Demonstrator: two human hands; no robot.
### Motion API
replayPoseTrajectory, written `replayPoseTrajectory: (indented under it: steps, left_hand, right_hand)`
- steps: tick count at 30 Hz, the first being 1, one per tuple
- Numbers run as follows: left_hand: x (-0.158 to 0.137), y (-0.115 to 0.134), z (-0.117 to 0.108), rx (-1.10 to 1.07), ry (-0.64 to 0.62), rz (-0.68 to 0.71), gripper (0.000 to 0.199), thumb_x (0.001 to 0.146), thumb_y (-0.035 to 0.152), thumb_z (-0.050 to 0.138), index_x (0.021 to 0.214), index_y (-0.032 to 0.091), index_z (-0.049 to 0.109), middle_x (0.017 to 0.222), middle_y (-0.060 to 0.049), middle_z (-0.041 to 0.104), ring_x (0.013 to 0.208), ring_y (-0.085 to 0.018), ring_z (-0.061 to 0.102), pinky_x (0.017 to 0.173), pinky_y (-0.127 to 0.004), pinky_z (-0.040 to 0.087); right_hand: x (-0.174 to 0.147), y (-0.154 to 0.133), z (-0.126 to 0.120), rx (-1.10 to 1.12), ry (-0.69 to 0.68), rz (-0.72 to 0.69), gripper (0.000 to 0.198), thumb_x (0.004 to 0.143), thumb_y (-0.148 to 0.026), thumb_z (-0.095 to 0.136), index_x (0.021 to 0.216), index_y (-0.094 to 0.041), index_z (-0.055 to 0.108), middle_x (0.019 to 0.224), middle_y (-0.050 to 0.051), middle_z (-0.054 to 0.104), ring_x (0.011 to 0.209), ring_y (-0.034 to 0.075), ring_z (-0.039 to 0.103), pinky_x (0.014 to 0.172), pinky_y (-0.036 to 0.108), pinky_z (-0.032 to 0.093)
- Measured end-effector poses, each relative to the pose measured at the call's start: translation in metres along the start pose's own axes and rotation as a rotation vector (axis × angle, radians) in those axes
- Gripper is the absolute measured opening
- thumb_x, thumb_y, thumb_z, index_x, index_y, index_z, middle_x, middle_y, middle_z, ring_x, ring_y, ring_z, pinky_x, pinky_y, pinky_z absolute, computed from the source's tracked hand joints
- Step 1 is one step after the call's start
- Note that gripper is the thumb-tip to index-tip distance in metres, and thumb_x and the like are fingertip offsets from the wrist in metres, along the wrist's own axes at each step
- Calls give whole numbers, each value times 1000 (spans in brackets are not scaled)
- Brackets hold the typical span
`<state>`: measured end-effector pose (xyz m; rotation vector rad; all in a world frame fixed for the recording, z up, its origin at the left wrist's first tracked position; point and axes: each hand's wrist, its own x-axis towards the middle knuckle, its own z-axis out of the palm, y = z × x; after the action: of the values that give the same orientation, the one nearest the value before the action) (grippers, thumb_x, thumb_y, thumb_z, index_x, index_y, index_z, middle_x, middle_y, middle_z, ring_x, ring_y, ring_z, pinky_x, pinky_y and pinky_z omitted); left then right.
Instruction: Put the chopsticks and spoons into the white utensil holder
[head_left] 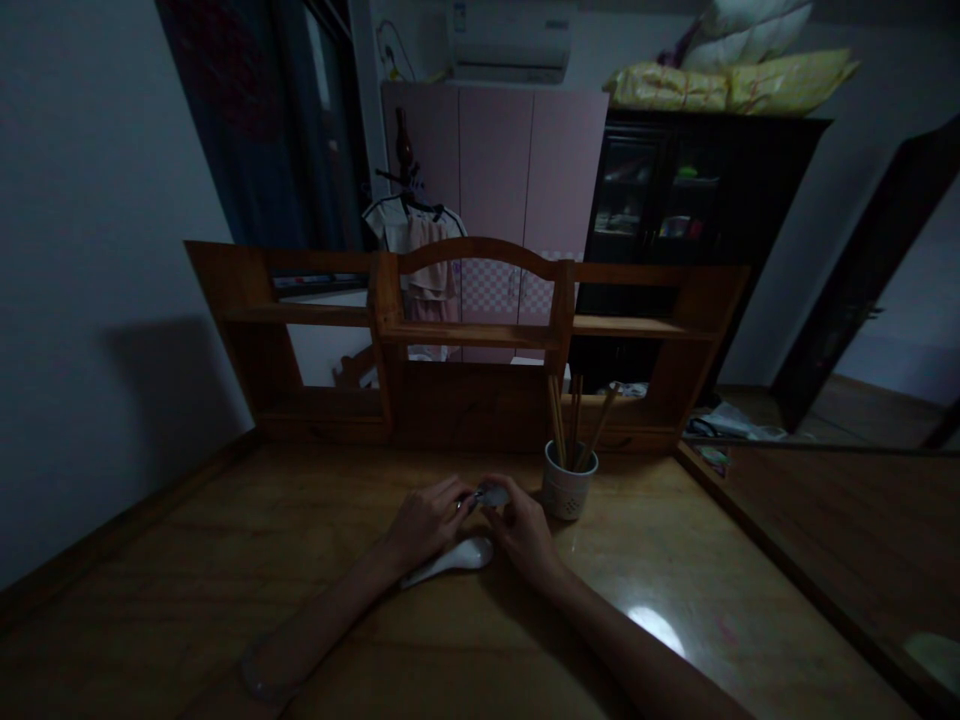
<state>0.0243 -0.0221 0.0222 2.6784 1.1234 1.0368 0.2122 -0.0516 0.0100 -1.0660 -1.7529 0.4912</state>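
Observation:
Over the middle of the wooden desk, my two hands meet with their fingertips close together. My left hand is closed on a small shiny metallic object. In the fingers of my right hand is a pale, rounded, see-through-looking piece, touching or very near the metallic one. Dim light hides whether they form one object. Just below my hands lies a white soup spoon, its handle pointing to the lower left.
Right of my hands stands a pale perforated holder with several chopsticks upright in it. A wooden shelf unit closes off the desk's back. A wall borders the left; a raised edge runs along the right.

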Motion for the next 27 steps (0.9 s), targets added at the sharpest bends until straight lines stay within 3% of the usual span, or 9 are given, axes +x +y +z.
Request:
replayPoseTrajectory:
  steps: [6, 13, 19, 23, 27]
  left_hand:
    - [2, -5, 3, 71, 48, -8, 18, 96, 25, 46, 99, 21, 63, 94, -4, 66, 88, -18, 60, 81, -31, 47]
    - [7, -7, 1, 178, 72, 51, 16, 95, 21, 46, 98, 20, 62, 96, -5, 65, 91, -22, 54, 84, -39, 42]
    - [6, -11, -1, 163, 119, 15, 18, 96, 19, 44, 99, 20, 61, 97, -6, 64, 94, -23, 53, 89, -41, 40]
    - [6, -19, 2, 141, 145, -10, 19, 95, 17, 43, 97, 21, 62, 97, -5, 63, 93, -22, 54, 88, -40, 41]
    - [6, -20, 7, 129, 158, -42, 18, 96, 19, 44, 96, 21, 61, 94, -5, 63, 89, -21, 53, 87, -39, 40]
  right_hand:
    - [0, 0, 2, 24, 15, -2, 33, 88, -21, 50, 121, -24, 52, 106, 2, 66, 63, 12, 56, 64, 23, 45]
    - [-1, 5, 7, -23, 61, 57, 36, 87, -24, 52, 123, -24, 50, 87, 1, 67, 60, 14, 58, 58, 24, 44]
    - [1, 9, 6, 37, 105, 44, 32, 89, -23, 49, 121, -23, 48, 99, 5, 67, 82, 19, 65, 69, 28, 49]
    - [2, 10, 2, 50, 106, 65, 20, 93, -25, 42, 110, -21, 51, 85, 3, 67, 72, 17, 65, 62, 25, 47]
    - [3, 7, -2, 46, 125, 64, 19, 94, -28, 42, 108, -20, 52, 87, 4, 66, 72, 16, 64, 63, 25, 47]
